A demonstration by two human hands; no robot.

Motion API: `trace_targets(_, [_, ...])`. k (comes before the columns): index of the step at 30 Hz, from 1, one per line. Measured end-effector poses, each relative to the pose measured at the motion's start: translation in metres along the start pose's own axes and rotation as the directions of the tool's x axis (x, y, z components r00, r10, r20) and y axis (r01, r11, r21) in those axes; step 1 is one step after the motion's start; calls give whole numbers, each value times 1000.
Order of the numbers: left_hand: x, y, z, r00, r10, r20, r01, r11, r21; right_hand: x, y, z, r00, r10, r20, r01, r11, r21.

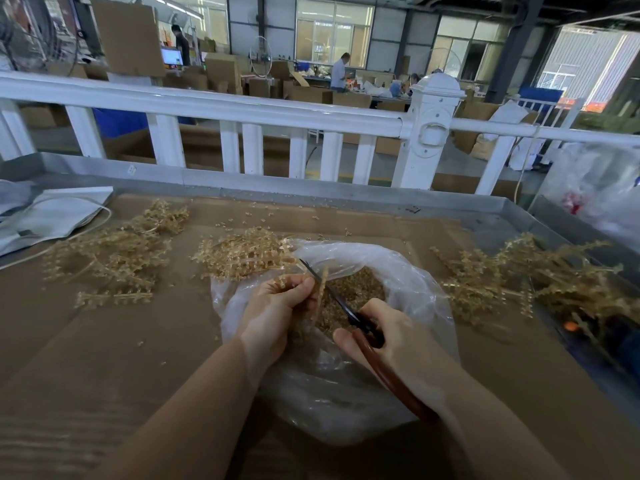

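Factory hall seen across a white railing: just before it, a metal-rimmed worktable lined with cardboard; beyond it, stacked cardboard boxes, a standing fan and, farthest back, large daylit windows under dark roof beams.

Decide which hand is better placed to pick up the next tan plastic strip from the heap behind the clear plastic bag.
Left, probably. The left hand pinches only a short tan plastic strip and lies closest to the heap of tan plastic strips; the right hand grips the brown-handled scissors.
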State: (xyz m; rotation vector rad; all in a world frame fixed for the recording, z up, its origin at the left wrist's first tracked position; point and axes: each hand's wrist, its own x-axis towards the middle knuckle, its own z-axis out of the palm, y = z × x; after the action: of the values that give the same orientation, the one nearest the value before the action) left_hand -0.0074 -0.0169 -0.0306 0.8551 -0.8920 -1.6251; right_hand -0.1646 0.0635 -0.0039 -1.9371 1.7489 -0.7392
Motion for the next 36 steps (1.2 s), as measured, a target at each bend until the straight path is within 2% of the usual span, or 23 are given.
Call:
trace_targets(5, [1,-1,-1,1000,2,-15,-2,1000,20,2,-2,0,1000,-7,13,7,1000,11])
trace_targets(10, [0,-1,-1,999,33,32,-34,999,33,7,3,3,999,16,-35,-15,1000,25])
trace_targets(25, [1,1,-1,1000,-10,12,10,1000,21,11,4,7,998,50,-47,-51,998,-40])
trace_targets(36, [2,2,-1,998,-64,8,64,998,-26,11,3,4,997,72,-27,-70,996,57])
